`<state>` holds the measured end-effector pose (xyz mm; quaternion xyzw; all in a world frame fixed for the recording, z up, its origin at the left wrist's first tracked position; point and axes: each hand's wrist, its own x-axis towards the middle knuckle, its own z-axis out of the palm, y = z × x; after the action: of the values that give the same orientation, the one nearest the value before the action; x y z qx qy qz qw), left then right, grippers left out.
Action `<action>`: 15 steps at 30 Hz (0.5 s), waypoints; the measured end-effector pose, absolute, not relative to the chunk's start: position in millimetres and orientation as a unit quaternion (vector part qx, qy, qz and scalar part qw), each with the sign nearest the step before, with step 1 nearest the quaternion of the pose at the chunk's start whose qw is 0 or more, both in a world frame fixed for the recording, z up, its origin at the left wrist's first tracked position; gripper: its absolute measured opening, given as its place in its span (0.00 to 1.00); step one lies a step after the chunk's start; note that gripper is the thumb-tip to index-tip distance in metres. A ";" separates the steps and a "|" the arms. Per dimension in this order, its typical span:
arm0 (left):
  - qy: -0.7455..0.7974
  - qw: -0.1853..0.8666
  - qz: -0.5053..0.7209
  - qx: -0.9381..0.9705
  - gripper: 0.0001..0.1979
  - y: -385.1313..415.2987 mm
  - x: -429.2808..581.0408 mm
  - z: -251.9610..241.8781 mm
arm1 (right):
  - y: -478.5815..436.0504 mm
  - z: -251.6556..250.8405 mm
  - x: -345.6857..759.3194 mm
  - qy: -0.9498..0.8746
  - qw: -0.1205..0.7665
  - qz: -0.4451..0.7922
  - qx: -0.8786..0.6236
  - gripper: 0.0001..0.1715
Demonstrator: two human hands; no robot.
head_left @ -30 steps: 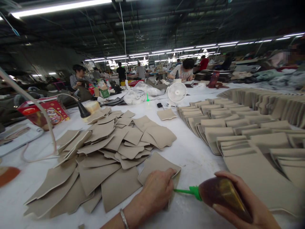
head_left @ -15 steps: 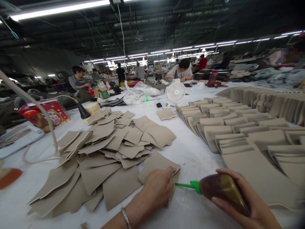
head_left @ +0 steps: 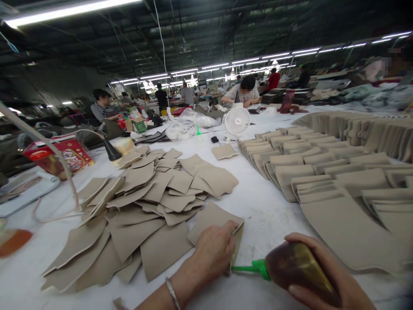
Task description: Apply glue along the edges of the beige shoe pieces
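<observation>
The left hand [head_left: 214, 252] is curled closed on the near edge of a beige piece [head_left: 211, 217], which lies just right of the loose heap [head_left: 142, 202] on the white surface [head_left: 267, 211]. Farther right of the heap, the right hand [head_left: 335, 273] grips a brown bottle [head_left: 297, 267]. Its green nozzle [head_left: 248, 268] touches the piece's edge.

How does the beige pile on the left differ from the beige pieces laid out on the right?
The left pile is a loose jumble, pieces at all angles; the right rows are neatly fanned, edges parallel. The pile's pieces have wavy outlines; the rows' look straighter-edged. The left hand holds a piece at the pile's edge; the right hand, gripping a green-nozzled bottle, is nearer the rows. Both are beige, on one white table.
</observation>
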<state>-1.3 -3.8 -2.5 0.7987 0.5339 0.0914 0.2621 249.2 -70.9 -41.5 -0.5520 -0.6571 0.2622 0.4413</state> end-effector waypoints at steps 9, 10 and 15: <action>0.531 0.259 0.096 0.801 0.20 -1.9 -0.9 -8.3 | -68.6 -34.8 249.2 -0.689 0.436 0.236 -0.529 0.28; 0.530 0.260 0.096 0.801 0.20 -1.6 -0.7 -7.8 | -65.8 -33.4 251.4 -0.698 0.433 0.216 -0.528 0.28; 0.531 0.272 0.095 0.797 0.21 -1.4 0.0 -4.3 | -59.2 -33.7 260.1 -0.698 0.440 0.155 -0.543 0.26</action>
<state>0.0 -1.4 -4.3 0.7968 0.5313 0.0949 0.2717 260.1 -59.2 -33.7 -0.5432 -0.6982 0.1552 0.4398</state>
